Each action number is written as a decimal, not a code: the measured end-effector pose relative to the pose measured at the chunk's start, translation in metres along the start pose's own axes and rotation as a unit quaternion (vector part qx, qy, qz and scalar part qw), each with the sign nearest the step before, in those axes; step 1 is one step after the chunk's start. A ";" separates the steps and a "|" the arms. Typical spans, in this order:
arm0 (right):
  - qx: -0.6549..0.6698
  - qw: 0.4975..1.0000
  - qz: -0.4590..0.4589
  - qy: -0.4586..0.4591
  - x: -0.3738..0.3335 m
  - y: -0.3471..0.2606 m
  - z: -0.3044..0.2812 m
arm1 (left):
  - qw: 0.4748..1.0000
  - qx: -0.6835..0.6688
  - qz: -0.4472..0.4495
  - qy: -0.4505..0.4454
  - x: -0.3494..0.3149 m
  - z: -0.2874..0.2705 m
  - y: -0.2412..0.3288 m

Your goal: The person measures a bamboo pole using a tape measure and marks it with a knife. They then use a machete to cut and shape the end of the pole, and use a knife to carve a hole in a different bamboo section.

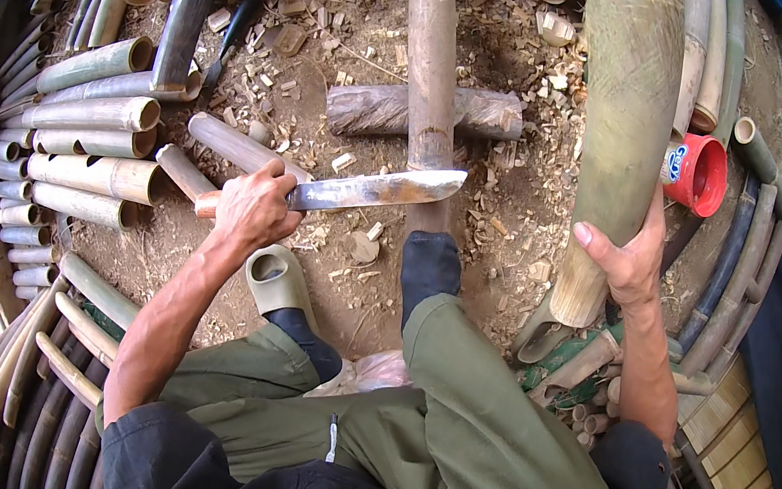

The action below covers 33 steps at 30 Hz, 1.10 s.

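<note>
Machete [374,190] was in the left hand [261,203], the fist closed round its handle with a little of the grip showing past the outer side. Blade extended from that hand into the gap between the two hands, its tip well apart from the right hand [626,260]. Long axis ran crosswise before the body; tip pointed to the person's right and slightly away from them. Blade passed over a slim bamboo pole [429,58]; could not tell whether it touched.

Right hand gripped a thick green bamboo [623,127] low on its right side, thumb across the near face, other fingers mostly hidden behind. Its long axis ran nearly straight out from the person, leaning a touch left at the far end, which left the view. Near end was pale, narrower, and pointed toward the person. This stem stood to the right of the blade, apart from it.

Red container [702,177] showed just beyond the right hand, mouth facing right. Slim pole lay across a short log [356,109], its near end beside a dark-socked foot [432,263]. Other foot sat in an olive clog [276,283]. Wood chips littered the earth ground [340,313]. Cut bamboo lengths [93,142] were stacked at left.
</note>
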State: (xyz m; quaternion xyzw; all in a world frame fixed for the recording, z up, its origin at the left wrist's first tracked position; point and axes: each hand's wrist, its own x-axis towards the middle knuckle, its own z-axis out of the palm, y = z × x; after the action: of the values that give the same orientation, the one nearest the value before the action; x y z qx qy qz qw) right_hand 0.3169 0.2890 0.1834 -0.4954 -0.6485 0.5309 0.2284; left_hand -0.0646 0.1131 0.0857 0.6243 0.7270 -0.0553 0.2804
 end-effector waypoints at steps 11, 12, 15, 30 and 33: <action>-0.009 0.999 0.001 -0.039 0.005 -0.003 -0.001 | 1.000 -0.001 0.010 -0.024 0.009 -0.002 -0.004; 0.000 0.999 0.003 -0.039 0.004 -0.002 0.000 | 0.999 0.000 0.009 -0.030 0.011 -0.003 -0.003; -0.026 0.998 -0.017 -0.052 0.004 -0.004 0.003 | 0.998 0.003 0.020 -0.059 0.019 0.000 -0.009; -0.419 0.722 -0.450 -0.318 0.044 -0.003 0.045 | 0.988 0.049 -0.024 -0.146 0.056 -0.013 -0.016; -0.259 0.684 -0.588 -0.345 0.017 -0.017 0.056 | 0.990 0.048 0.003 -0.132 0.052 -0.019 -0.017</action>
State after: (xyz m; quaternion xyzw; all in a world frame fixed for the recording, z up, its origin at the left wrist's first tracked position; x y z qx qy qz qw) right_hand 0.2571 0.2792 0.1763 0.1668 -0.9513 0.2318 0.1165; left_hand -0.0899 0.1630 0.0725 0.6266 0.6778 -0.1711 0.3443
